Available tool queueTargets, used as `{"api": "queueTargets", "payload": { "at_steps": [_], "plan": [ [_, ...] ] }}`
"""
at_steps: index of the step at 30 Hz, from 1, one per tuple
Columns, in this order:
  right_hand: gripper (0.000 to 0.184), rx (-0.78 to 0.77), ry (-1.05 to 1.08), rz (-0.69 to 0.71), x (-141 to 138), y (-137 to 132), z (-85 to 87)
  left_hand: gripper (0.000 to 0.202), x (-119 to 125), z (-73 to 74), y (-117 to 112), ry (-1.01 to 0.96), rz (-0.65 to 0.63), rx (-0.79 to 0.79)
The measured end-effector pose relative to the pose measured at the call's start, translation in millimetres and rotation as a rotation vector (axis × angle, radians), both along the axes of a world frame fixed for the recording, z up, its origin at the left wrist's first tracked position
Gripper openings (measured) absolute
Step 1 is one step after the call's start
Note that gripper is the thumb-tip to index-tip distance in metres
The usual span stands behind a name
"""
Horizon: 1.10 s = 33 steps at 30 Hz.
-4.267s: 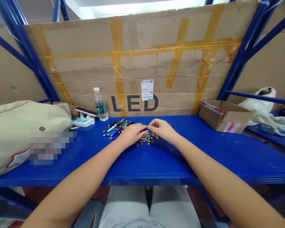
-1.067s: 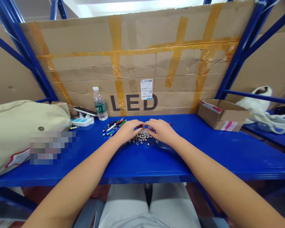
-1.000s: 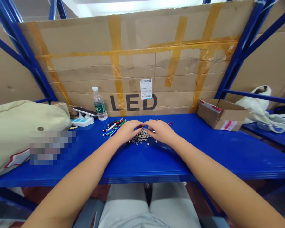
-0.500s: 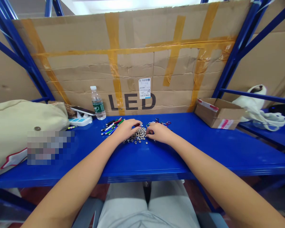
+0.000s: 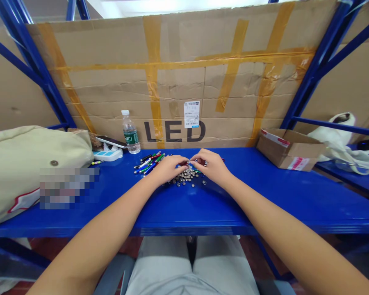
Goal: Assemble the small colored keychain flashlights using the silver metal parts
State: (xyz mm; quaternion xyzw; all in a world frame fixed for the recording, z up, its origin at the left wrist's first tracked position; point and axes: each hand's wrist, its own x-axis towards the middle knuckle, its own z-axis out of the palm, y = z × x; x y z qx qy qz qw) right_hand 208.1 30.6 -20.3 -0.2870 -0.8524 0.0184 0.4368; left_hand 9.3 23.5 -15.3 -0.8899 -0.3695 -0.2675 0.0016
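Observation:
My left hand (image 5: 171,167) is closed in a pinch above a pile of small silver round metal pieces (image 5: 184,177). A tiny shiny silver piece (image 5: 188,162) shows at its fingertips. My right hand (image 5: 211,164) is closed too, its fingertips meeting those of the left at that piece; whether it also grips something is hidden. Beside my left hand lies a heap of colored pens (image 5: 147,164). One small metal piece (image 5: 204,182) rests apart, below my right hand. Some small colored items lie partly hidden behind my right hand.
On the left of the blue table (image 5: 190,213) are a cream bag (image 5: 33,155), a white power strip (image 5: 109,155), a phone (image 5: 110,141) and a water bottle (image 5: 131,137). An open cardboard box (image 5: 290,149) stands at the right. A taped cardboard sheet (image 5: 117,86) closes the back.
My right hand has moved up and left from the pile's right edge, bringing its fingertips to my left hand's. The view has shifted slightly.

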Motion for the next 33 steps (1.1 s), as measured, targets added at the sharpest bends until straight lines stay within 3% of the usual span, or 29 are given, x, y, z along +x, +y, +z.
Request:
{"api": "queueTargets", "payload": {
  "at_steps": [7,14,20,24,28,33],
  "plan": [
    [0.014,0.023,-0.076,0.048,1,1,-2.9,0.021,-1,-0.2,1,-0.025,-0.035,0.001],
    [0.02,0.079,-0.176,0.003,2,-4,1.3,0.019,-2,0.4,0,-0.05,-0.039,0.006],
    [0.011,-0.092,-0.086,-0.03,5,-7,3.8,0.021,-3,1.2,1,-0.049,-0.023,0.015],
    [0.013,-0.304,-0.31,0.133,8,-7,2.2,0.02,-4,1.2,2,-0.029,0.012,0.041],
    [0.018,-0.325,-0.466,0.185,8,-4,-2.2,0.02,-5,0.8,2,-0.012,0.029,0.049],
    [0.012,-0.341,-0.539,0.199,7,0,-7.5,0.02,-5,0.2,3,0.007,0.021,0.057]
  ]
}}
